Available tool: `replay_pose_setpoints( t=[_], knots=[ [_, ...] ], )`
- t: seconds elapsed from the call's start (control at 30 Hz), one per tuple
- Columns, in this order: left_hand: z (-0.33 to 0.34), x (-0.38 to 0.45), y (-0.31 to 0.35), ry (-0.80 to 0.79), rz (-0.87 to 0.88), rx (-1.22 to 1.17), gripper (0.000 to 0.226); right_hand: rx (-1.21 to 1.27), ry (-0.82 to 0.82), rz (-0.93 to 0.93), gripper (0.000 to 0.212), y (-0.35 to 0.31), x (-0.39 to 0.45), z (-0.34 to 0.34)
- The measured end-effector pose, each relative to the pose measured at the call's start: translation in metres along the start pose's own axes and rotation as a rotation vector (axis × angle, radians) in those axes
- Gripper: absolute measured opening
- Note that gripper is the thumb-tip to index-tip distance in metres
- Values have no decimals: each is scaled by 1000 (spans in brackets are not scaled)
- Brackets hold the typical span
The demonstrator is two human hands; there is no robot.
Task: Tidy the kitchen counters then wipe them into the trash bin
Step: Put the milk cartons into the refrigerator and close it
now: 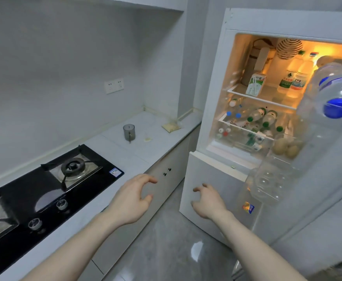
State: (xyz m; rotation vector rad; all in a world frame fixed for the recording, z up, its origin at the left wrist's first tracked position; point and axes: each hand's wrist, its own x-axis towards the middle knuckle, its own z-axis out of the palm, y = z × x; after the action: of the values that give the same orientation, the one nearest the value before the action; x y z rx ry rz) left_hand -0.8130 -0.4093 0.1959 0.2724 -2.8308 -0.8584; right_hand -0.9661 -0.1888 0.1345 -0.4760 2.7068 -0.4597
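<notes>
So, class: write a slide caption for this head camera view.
Both empty hands, left and right, hover before an open fridge; a cup waits on the counter.

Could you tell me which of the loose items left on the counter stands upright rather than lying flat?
The grey cup, nearest the stove, stands upright; the yellowish packet by the fridge and the small scrap both lie flat.

We have one view only, a wide-angle camera worn on the head, looking forward and down. It sits close above both outstretched hands, left and right, and faces the corner where the table meets the open fridge, its edges bowed by the lens.
</notes>
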Motion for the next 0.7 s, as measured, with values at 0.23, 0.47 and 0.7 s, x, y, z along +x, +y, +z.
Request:
replay_pose_setpoints(
  t=[0.23, 0.47, 0.7],
  knots=[
    [-52, 15, -42, 52, 10, -18, 36, -141, 0, -117, 52, -77, 25, -27],
    [-82, 39, -72, 34, -2, 36, 34, -348, 103, -176, 55, -106, 37, -58],
    [-89, 90, -64, 59, 45, 43, 34, -540, 243, -365, 41, -132, 53, -79]
  ],
)
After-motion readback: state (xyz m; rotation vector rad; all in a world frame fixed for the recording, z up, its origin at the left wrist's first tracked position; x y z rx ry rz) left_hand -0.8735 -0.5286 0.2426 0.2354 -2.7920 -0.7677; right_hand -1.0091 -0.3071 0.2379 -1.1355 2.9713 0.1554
